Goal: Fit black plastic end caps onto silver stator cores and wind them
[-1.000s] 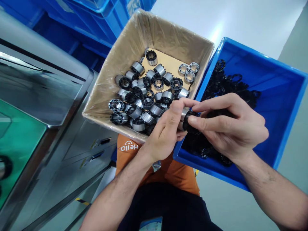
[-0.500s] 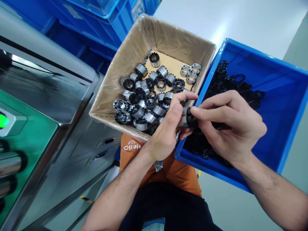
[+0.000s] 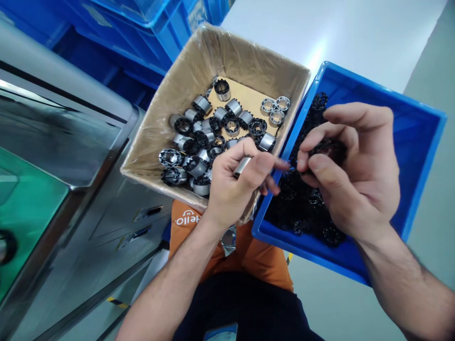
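Note:
My left hand [image 3: 234, 187] is closed round a silver metal stator core [image 3: 242, 166], of which only a part shows between thumb and forefinger. Its lower fingertips are blurred and point toward the blue bin. To the right, my right hand [image 3: 366, 166] is curled above the blue bin with a black toothed plastic ring [image 3: 332, 149] between thumb and fingers. Below it lies a heap of similar black rings [image 3: 302, 203]. Behind my left hand, several silver cores with black toothed ends [image 3: 202, 105] lie in the lined carton.
The carton [image 3: 259, 59] has a clear plastic liner and stands against the blue bin [image 3: 419, 189]. Three silver cores without black ends [image 3: 276, 118] stand near its right wall. A grey machine with a green surface [image 3: 35, 199] is at left. Blue crates [image 3: 142, 42] stand behind.
My right hand has moved away from the core, to the right, and now holds a black ring over the bin. My left hand has turned the core back toward its palm. The view has shifted slightly.

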{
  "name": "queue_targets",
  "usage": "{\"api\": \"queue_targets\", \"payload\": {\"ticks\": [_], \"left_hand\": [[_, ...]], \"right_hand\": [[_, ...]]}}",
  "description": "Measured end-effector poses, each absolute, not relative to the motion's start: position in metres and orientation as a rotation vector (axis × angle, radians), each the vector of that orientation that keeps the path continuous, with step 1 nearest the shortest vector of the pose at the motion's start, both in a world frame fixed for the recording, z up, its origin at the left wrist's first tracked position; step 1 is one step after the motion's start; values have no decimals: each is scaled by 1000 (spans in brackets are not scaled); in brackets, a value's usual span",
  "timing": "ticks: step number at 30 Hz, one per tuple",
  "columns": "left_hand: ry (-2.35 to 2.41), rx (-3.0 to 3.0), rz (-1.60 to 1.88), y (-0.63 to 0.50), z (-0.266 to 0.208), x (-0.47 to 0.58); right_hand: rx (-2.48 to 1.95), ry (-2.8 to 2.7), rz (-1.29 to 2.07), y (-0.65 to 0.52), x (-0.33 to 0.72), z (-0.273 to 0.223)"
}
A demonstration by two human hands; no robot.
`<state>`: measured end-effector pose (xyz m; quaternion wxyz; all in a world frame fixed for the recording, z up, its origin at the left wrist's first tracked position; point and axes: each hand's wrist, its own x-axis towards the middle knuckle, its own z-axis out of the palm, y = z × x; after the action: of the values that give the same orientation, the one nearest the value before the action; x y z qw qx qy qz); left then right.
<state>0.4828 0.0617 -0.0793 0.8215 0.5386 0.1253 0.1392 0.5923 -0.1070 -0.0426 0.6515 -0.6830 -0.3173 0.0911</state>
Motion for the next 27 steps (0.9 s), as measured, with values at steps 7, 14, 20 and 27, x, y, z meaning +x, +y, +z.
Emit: {"api": "queue_targets", "payload": {"ticks": [7,14,20,27], "left_hand": [[64,1318,171,69,-81,484],[73,1333,288,68,-83,484],[32,1170,257,72,-76,484],[250,1064,138,63,-83,482]], "right_hand": [[-1511,-912,295,-114,589,-52],[-1579,-1064,202,-109,591,-43],[-1589,-836,186,-107,595,-51],[-1598,-904,97,-107,597,-45]]}}
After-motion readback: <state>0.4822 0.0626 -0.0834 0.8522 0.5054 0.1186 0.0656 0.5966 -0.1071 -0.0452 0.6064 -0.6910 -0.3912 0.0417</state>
